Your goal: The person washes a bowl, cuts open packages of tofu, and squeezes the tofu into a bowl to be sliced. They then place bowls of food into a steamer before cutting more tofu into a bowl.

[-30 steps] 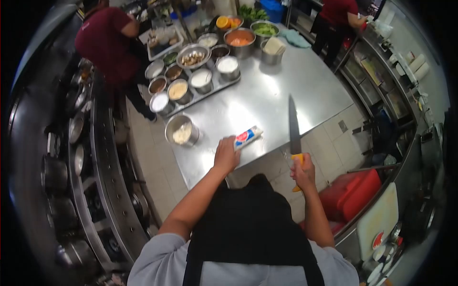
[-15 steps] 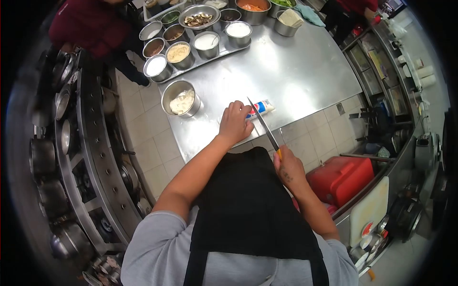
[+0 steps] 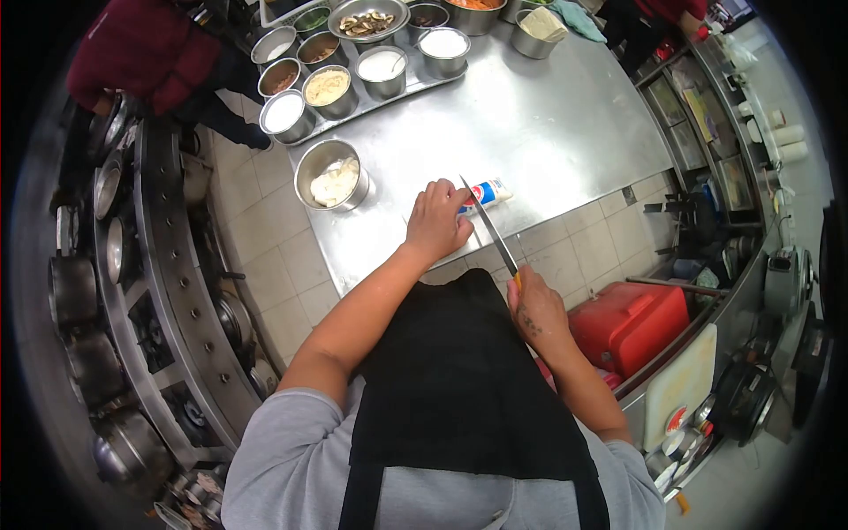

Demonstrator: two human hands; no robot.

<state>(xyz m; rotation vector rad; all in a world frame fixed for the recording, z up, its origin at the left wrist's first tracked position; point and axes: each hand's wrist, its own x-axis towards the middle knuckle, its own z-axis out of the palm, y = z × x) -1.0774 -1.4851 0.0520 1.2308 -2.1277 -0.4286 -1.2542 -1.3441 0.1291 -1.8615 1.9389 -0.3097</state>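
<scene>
Mostly white, red-and-blue-printed packet [image 3: 491, 191] lies beneath the knife [image 3: 488, 230].

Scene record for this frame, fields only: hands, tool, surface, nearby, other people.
left hand: pins one end of white packet, red and blue label
right hand: grips knife by yellow handle, blade slanted across the packet beside the left fingers
surface: steel table
nearby: steel bowl of white food; tray of steel containers; red container
other people: person in maroon top, by the stove
</scene>
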